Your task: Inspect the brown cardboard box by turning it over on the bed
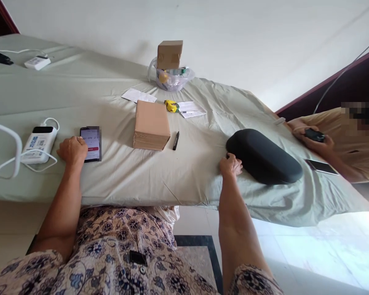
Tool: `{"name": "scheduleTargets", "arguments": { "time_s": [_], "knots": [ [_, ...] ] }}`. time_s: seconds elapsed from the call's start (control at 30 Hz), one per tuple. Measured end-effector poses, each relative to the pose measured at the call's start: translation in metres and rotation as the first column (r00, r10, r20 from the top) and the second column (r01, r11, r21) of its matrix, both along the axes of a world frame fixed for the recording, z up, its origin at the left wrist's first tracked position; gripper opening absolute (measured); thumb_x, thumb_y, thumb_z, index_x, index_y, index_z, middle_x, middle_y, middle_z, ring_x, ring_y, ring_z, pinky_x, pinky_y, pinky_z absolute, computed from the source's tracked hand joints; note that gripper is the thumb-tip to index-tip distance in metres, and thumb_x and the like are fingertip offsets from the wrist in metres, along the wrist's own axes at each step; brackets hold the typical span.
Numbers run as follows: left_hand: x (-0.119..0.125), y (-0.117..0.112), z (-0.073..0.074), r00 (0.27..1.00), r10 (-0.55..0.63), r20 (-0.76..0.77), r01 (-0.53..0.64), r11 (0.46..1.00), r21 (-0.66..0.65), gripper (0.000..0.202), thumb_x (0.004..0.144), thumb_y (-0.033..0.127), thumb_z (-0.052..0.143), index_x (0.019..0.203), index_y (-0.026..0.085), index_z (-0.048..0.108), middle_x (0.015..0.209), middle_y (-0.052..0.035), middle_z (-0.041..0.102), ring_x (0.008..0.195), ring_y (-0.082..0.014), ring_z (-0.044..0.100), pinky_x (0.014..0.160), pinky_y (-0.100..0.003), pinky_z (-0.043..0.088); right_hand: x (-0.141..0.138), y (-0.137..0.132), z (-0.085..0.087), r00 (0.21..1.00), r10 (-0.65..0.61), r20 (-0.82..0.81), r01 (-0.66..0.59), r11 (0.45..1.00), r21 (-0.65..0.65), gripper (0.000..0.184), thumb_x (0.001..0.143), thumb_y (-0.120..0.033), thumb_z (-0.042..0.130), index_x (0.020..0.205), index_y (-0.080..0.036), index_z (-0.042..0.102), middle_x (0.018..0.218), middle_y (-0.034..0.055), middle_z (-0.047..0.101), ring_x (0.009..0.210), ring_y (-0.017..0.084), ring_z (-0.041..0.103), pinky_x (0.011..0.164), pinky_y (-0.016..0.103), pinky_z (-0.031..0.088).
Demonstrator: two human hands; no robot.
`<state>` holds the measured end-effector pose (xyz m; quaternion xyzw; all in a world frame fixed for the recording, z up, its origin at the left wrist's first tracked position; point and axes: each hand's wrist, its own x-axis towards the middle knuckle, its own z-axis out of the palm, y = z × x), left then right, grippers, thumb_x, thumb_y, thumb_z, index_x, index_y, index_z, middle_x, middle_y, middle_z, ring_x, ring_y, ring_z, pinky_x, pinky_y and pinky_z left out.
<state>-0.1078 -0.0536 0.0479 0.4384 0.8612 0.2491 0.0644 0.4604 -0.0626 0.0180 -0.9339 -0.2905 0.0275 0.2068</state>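
My left hand (72, 150) rests on the table cloth with its fingers curled, touching the left edge of a phone (91, 144) whose screen is lit. My right hand (230, 165) lies near the table's front edge, fingers bent against the near end of a long black oval case (263, 156). Nothing is lifted in either hand. Between the hands sits a closed brown cardboard box (151, 125) with a black marker (176, 140) beside it.
A white power bank (38, 144) with a looped cable lies left of the phone. Papers (138, 96), a yellow tape measure (171, 105), and a clear bowl (171, 78) bearing a small box stand farther back. Another person's hand (314, 138) holds a dark device at the right, near a second phone (321, 166).
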Motion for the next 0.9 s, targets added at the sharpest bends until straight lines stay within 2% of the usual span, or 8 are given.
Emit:
{"name": "scheduleTargets", "arguments": {
  "time_s": [0.17,0.3,0.43,0.53,0.63,0.7,0.77,0.9],
  "knots": [
    [-0.004,0.005,-0.003,0.997,-0.002,0.076,0.003,1.0,-0.018,0.024,0.093,0.026,0.046,0.094,0.015,0.067,0.112,-0.0227,0.069,0.12,-0.0451,0.059,0.099,-0.066,0.042,0.005,0.007,-0.008,0.994,0.087,0.06,-0.086,0.996,-0.017,0.044,0.086,-0.018,0.046,0.12,-0.018,0.075,0.126,0.0231,0.063,0.12,0.036,0.054,0.097,0.05,0.045],
    [-0.007,0.008,-0.01,0.991,-0.065,0.12,0.061,0.997,0.041,0.018,0.086,0.024,0.053,0.092,0.019,0.069,0.109,-0.0192,0.071,0.119,-0.0441,0.061,0.101,-0.065,0.043,-0.017,0.034,-0.004,0.97,0.235,0.063,-0.237,0.971,0.022,0.045,0.083,-0.014,0.045,0.116,-0.013,0.076,0.118,0.0216,0.068,0.115,0.031,0.058,0.098,0.045,0.047],
    [-0.01,0.01,-0.018,0.979,-0.154,0.133,0.141,0.984,0.107,0.021,0.083,0.023,0.054,0.093,0.021,0.072,0.101,-0.0142,0.075,0.109,-0.0375,0.067,0.099,-0.055,0.048,-0.06,0.068,0.003,0.872,0.49,-0.011,-0.46,0.827,0.323,0.063,0.079,-0.014,0.048,0.141,-0.011,0.056,0.141,0.0193,0.06,0.109,0.022,0.066,0.101,0.038,0.05],
    [-0.011,0.01,-0.022,0.973,-0.183,0.139,0.16,0.974,0.161,0.023,0.083,0.024,0.053,0.095,0.023,0.073,0.096,-0.0091,0.075,0.101,-0.0312,0.068,0.096,-0.046,0.052,-0.094,0.082,0.005,0.858,0.512,-0.042,-0.432,0.763,0.48,0.057,0.079,-0.015,0.046,0.134,-0.008,0.058,0.142,0.0208,0.059,0.103,0.02,0.07,0.096,0.036,0.054],
    [-0.012,0.008,-0.025,0.965,-0.202,0.167,0.162,0.961,0.223,0.028,0.083,0.025,0.052,0.099,0.024,0.075,0.093,-0.0055,0.074,0.095,-0.0258,0.068,0.094,-0.039,0.053,-0.125,0.078,0.006,0.853,0.518,-0.067,-0.387,0.712,0.586,0.045,0.081,-0.02,0.046,0.121,-0.011,0.064,0.128,0.0165,0.068,0.094,0.019,0.071,0.088,0.036,0.057],
    [-0.013,0.009,-0.028,0.955,-0.213,0.205,0.153,0.949,0.276,0.033,0.083,0.026,0.052,0.107,0.023,0.075,0.094,-0.0051,0.074,0.091,-0.0233,0.067,0.092,-0.036,0.054,-0.145,0.066,0.007,0.823,0.562,-0.078,-0.375,0.641,0.67,0.036,0.084,-0.026,0.046,0.112,-0.015,0.066,0.108,0.0106,0.074,0.086,0.018,0.071,0.081,0.034,0.058],
    [-0.014,0.012,-0.034,0.94,-0.226,0.255,0.139,0.938,0.318,0.039,0.083,0.027,0.052,0.115,0.02,0.074,0.094,-0.0054,0.073,0.086,-0.0214,0.066,0.088,-0.036,0.055,-0.165,0.05,0.008,0.737,0.672,-0.069,-0.414,0.53,0.74,0.031,0.088,-0.034,0.046,0.106,-0.018,0.066,0.085,0.0035,0.073,0.071,0.015,0.069,0.072,0.031,0.057],
    [-0.014,0.02,-0.045,0.915,-0.254,0.314,0.137,0.927,0.35,0.044,0.081,0.028,0.055,0.121,0.019,0.072,0.089,-0.0045,0.071,0.075,-0.0187,0.064,0.075,-0.033,0.055,-0.209,0.021,0.008,0.514,0.85,0.117,-0.635,0.285,0.718,0.03,0.094,-0.043,0.046,0.105,-0.024,0.067,0.072,-0.0019,0.069,0.06,0.013,0.064,0.068,0.03,0.058]
  ]
}}
